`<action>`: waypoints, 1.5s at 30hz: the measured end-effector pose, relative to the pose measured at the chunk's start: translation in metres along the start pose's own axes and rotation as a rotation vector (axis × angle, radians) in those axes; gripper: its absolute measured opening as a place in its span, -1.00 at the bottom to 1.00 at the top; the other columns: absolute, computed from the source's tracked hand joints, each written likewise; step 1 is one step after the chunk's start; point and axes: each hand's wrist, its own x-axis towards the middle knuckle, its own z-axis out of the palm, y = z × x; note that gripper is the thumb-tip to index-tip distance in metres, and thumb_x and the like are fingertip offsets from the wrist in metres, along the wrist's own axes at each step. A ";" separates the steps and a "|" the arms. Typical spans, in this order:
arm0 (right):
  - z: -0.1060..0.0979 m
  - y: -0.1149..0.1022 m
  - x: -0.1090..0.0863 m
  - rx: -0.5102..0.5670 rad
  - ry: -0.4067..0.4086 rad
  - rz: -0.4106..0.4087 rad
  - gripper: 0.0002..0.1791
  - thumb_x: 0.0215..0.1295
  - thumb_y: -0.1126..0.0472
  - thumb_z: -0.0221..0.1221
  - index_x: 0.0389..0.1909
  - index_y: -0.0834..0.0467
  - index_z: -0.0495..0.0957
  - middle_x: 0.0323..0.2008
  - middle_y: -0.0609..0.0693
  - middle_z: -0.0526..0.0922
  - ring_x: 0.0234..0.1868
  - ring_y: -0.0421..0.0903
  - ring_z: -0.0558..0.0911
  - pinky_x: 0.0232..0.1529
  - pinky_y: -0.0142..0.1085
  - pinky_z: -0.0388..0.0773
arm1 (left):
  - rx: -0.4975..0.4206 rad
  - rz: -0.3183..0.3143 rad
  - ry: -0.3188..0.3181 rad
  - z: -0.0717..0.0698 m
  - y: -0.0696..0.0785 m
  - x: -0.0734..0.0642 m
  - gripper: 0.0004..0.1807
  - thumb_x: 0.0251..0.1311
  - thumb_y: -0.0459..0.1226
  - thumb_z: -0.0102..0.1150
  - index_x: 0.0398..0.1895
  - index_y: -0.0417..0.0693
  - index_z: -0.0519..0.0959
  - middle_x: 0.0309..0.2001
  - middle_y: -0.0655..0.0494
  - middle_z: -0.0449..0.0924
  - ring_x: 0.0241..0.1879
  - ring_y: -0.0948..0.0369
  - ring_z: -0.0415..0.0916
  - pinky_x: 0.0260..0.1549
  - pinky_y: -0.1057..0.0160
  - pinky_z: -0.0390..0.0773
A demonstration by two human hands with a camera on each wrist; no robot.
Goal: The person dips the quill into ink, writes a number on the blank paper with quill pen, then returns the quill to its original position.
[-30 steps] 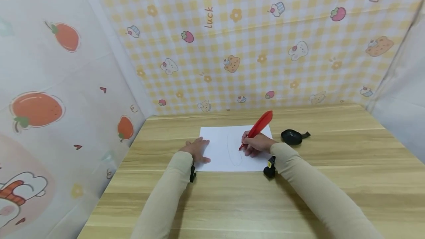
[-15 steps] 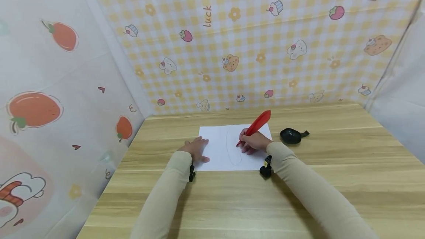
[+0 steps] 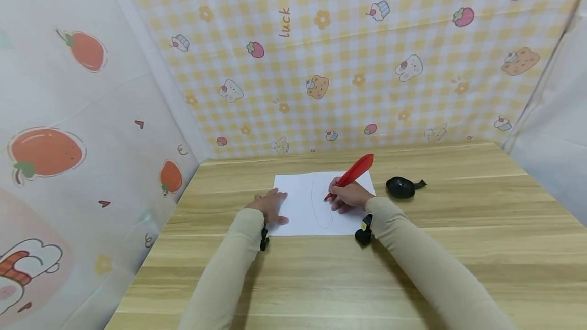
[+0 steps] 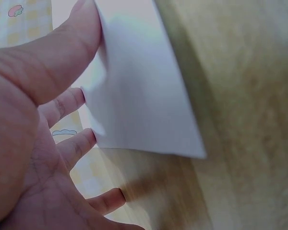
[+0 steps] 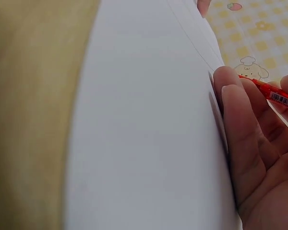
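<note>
My right hand [image 3: 352,195] pinches a red feather pen [image 3: 355,171], its tip low at the white sheet of paper [image 3: 297,202]. A barcode label shows on the barrel of the pen [image 5: 280,98] in the right wrist view, and the curled outer fingers rest along the paper. Thin lines form a long, narrow U-shaped outline [image 3: 312,198] on the sheet. With fingers spread, my left hand [image 3: 269,206] rests on the sheet's left edge. In the left wrist view, the thumb of that hand [image 4: 45,163] lies over the paper, and one fingertip is past its corner.
A glossy black oval object [image 3: 401,187] with a short flat tail lies to the right of the paper. All of this is on a wood-grain table [image 3: 312,279]. Patterned cloth [image 3: 293,65] hangs behind the table and on the left.
My right hand and the pen have moved a little up and to the left over the paper. My left hand stays in place on the sheet's left edge.
</note>
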 end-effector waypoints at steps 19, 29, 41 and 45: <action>0.008 -0.003 0.006 0.025 0.002 0.032 -0.88 0.41 0.18 0.03 -0.14 0.14 0.44 -0.35 0.11 0.68 -0.48 -0.04 0.70 -0.49 -0.25 0.64 | -0.008 -0.017 -0.001 -0.003 -0.001 -0.003 -0.06 0.17 0.04 0.29 0.53 0.01 0.07 0.53 -0.12 -0.17 0.38 -0.40 -0.17 0.23 -0.34 0.06; 0.011 0.000 0.006 0.036 -0.020 0.019 -0.89 0.40 0.21 0.01 -0.15 0.14 0.43 -0.35 0.12 0.67 -0.50 -0.05 0.69 -0.49 -0.25 0.64 | 0.009 0.014 -0.014 0.000 -0.002 -0.002 -0.05 0.16 0.03 0.30 0.52 -0.06 0.07 0.52 -0.11 -0.09 0.48 -0.13 -0.23 0.27 -0.34 -0.05; 0.019 -0.009 0.006 0.008 0.061 -0.020 -0.91 0.34 0.21 0.01 -0.26 0.15 0.41 -0.50 0.13 0.64 -0.60 -0.09 0.63 -0.51 -0.27 0.63 | -0.026 -0.001 0.001 -0.002 -0.001 -0.002 -0.04 0.14 0.04 0.32 0.52 -0.02 0.08 0.53 -0.14 -0.15 0.39 -0.39 -0.18 0.23 -0.35 0.05; 0.022 -0.008 0.006 0.041 0.099 0.009 -0.91 0.32 0.21 0.00 -0.29 0.15 0.42 -0.54 0.11 0.62 -0.62 -0.10 0.62 -0.52 -0.27 0.63 | -0.010 0.019 0.003 -0.002 -0.002 -0.002 -0.03 0.13 0.05 0.32 0.52 -0.05 0.08 0.52 -0.14 -0.12 0.43 -0.29 -0.19 0.26 -0.34 0.02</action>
